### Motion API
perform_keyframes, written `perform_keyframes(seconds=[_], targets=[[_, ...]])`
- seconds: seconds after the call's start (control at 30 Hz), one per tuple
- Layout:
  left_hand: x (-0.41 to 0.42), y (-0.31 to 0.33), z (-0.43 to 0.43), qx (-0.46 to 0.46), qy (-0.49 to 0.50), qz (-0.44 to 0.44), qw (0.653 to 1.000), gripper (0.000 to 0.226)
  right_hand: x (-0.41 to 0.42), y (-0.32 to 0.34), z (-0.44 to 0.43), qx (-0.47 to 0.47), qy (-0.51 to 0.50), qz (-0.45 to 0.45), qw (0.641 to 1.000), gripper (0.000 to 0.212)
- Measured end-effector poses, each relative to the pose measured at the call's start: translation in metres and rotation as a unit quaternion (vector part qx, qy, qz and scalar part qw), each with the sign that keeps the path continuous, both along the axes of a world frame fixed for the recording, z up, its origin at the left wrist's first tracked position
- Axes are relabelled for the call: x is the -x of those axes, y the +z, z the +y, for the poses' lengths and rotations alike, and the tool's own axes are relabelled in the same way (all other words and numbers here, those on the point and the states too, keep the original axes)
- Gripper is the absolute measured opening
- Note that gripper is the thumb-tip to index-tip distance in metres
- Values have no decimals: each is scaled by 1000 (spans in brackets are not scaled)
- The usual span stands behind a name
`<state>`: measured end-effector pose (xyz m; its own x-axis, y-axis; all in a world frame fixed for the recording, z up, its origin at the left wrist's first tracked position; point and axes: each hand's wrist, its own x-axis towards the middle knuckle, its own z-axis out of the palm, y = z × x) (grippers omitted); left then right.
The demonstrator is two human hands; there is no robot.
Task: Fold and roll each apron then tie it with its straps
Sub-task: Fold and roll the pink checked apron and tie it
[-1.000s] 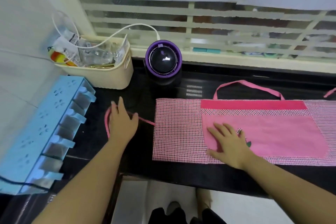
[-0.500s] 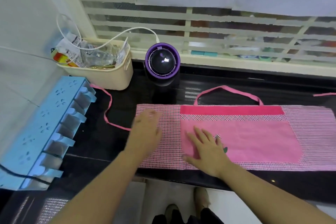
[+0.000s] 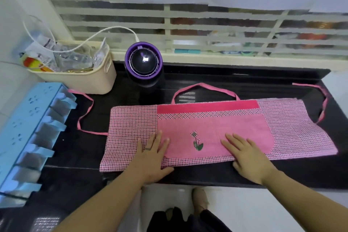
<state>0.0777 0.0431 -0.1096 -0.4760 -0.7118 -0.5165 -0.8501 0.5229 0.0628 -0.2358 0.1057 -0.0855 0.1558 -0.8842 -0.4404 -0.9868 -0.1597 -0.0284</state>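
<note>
A pink checked apron [image 3: 293,128] lies folded into a long flat strip on the black counter [image 3: 226,79]. Its plain pink pocket [image 3: 212,130] with a small flower patch faces up. A neck loop [image 3: 205,87] arches behind it. One pink strap [image 3: 85,117] snakes off to the left, another strap [image 3: 323,105] curls at the right end. My left hand [image 3: 152,156] lies flat on the apron's near edge, left of the pocket. My right hand [image 3: 248,156] presses flat on the pocket's lower right part.
A purple round appliance [image 3: 143,63] with a white cable stands behind the apron. A beige basket [image 3: 90,79] of packets sits at the back left. A light blue rack [image 3: 28,137] lies along the left. The counter's right end [image 3: 333,100] drops off.
My left hand came off the left strap and moved right onto the apron. My right hand slid right across the pocket, uncovering the flower patch. The left strap now lies stretched out.
</note>
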Motion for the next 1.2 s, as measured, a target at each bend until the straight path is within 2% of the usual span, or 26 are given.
perform_keyframes(seconds=[0.07, 0.3, 0.4, 0.47, 0.53, 0.57, 0.6, 0.67, 0.73, 0.83, 0.93, 1.07, 1.2], targets=[[13, 4, 9, 11, -10, 19, 1000, 85, -2, -2, -3, 25, -10, -2, 1000, 82], [36, 15, 9, 50, 26, 26, 998, 80, 8, 9, -13, 29, -32, -15, 999, 64], [33, 22, -8, 8, 57, 38, 998, 66, 16, 14, -19, 23, -48, 2, 999, 57], [30, 32, -26, -20, 94, 107, 990, 48, 20, 21, -29, 6, -67, 17, 998, 49], [29, 48, -45, -73, 126, 144, 979, 31, 20, 35, -46, -46, -89, 26, 995, 37], [30, 56, -52, -124, 132, 107, 978, 32, 19, 43, -56, -86, -90, 27, 992, 29], [31, 63, -59, -141, 150, 100, 974, 34, 18, 51, -67, -133, -85, 25, 987, 23], [32, 74, -71, -169, 124, 30, 977, 28, 19, 64, -85, -227, -78, 34, 970, 12], [32, 79, -86, -180, 155, 12, 971, 27, 24, 66, -99, -274, -96, 41, 956, 9], [30, 77, -102, -186, 157, -8, 970, 27, 33, 58, -109, -249, -127, 40, 959, 13], [30, 64, -114, -168, 152, -38, 973, 16, 38, 46, -112, -224, -118, 59, 966, 18], [38, 55, -119, -156, 141, -56, 976, 39, 37, 36, -118, -199, -102, 23, 974, 22], [41, 54, -126, -168, 120, -62, 976, 42, 28, 24, -120, -139, -68, -20, 988, 33]])
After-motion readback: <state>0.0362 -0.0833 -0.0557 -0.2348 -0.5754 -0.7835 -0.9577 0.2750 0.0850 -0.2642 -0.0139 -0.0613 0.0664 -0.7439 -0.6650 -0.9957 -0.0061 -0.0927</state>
